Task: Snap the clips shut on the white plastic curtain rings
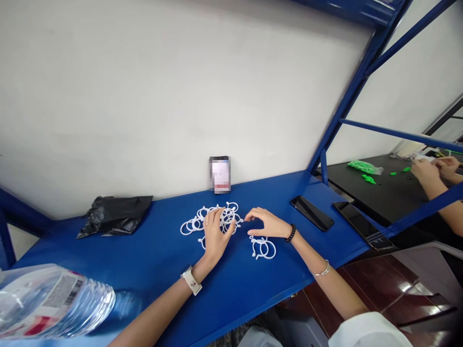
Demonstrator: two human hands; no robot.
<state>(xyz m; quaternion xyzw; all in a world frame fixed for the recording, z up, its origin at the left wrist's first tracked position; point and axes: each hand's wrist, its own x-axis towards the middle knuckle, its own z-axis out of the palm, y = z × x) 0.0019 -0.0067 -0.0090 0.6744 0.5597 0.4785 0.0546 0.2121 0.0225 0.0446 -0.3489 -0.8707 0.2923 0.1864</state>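
A pile of white rings with small ball ends (229, 218), like shower curtain rings, lies on the blue tabletop (159, 270). My left hand (217, 236) rests over the pile, palm down, with its fingers apart; it covers part of the rings. To the right, my right hand (269, 224) hovers with fingers bent and the thumb away from them, and nothing shows between them. Just below it lies a smaller group of the same white rings (275, 249), set apart from the pile and partly hidden by the hand.
Against the wall leans a phone with a blurred screen (220, 176). A black plastic bag (115, 214) and a large clear bottle (58, 303) are at the left. Two dark phones (311, 213) lie right. Beyond the blue frame (347, 101), another person's hands (428, 171) work near green pieces (363, 167).
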